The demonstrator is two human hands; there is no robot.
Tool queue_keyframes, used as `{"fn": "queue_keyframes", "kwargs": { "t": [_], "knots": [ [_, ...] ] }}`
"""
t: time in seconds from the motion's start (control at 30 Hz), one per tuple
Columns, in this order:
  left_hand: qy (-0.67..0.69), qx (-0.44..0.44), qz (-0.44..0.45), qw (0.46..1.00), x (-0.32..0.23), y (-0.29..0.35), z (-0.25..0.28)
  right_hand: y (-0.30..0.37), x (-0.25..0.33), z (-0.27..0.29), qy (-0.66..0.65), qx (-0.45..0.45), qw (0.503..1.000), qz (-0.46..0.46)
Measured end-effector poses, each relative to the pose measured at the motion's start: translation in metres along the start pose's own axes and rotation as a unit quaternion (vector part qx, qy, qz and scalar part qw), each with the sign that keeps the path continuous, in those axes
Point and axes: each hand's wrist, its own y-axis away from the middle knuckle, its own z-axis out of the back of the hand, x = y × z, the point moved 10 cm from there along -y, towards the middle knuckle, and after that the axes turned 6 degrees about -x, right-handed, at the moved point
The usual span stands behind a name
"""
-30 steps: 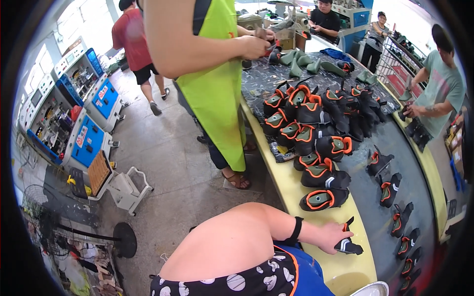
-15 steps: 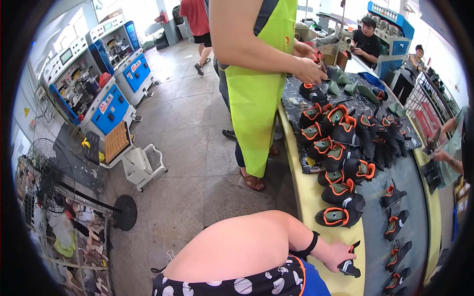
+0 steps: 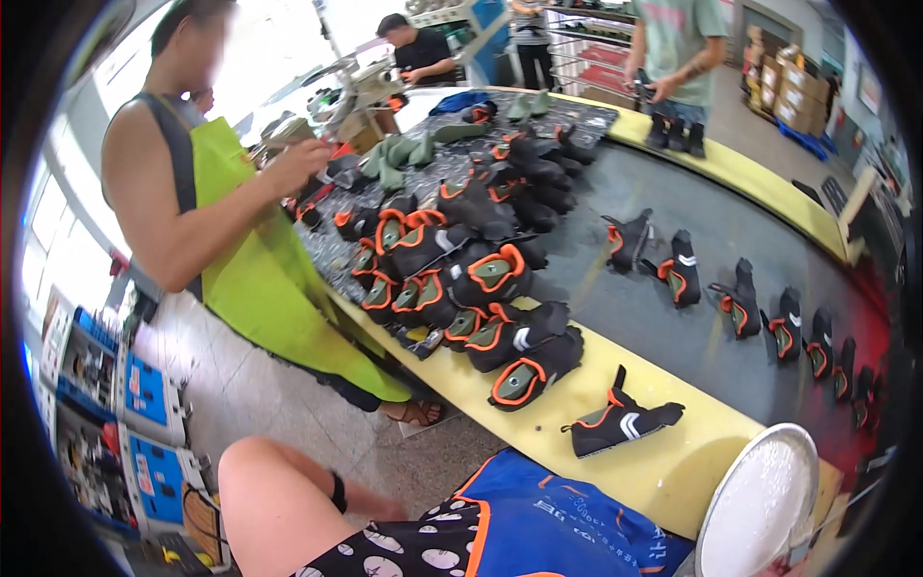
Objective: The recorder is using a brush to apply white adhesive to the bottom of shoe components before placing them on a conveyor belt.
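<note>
My left hand (image 3: 380, 505), with a black band on its forearm, hangs beside my blue apron, off the table's edge. Motion smears its fingers. Nearest to it on the yellow table edge (image 3: 663, 481) lies a black shoe (image 3: 630, 423) with orange collar trim and white stripes, touched by no hand. A round white dish (image 3: 755, 505) stands tilted at the lower right, wet-looking inside. My right hand cannot be made out.
Several like shoes (image 3: 495, 274) are heaped on the table to the left. A row of shoes (image 3: 740, 303) lies on the dark belt (image 3: 596, 288). A co-worker in a lime apron (image 3: 260, 250) works at the left; another person (image 3: 678, 58) stands across the belt.
My left hand has let go of the shoe, which now lies on the yellow edge, and has drawn back to the left. My view has turned right, bringing the white dish in.
</note>
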Motion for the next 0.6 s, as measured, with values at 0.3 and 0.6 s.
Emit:
{"fn": "queue_keyframes", "kwargs": {
  "t": [0.3, 0.6],
  "knots": [
    [-0.02, 0.008, -0.065, 0.998, 0.013, -0.068, 0.043, -0.004, 0.008, -0.016, 0.319, 0.112, 0.896, 0.289],
    [-0.044, -0.005, -0.073, 0.996, 0.037, -0.109, 0.097, 0.034, 0.024, -0.038, 0.383, 0.099, 0.873, 0.284]
  ]
}}
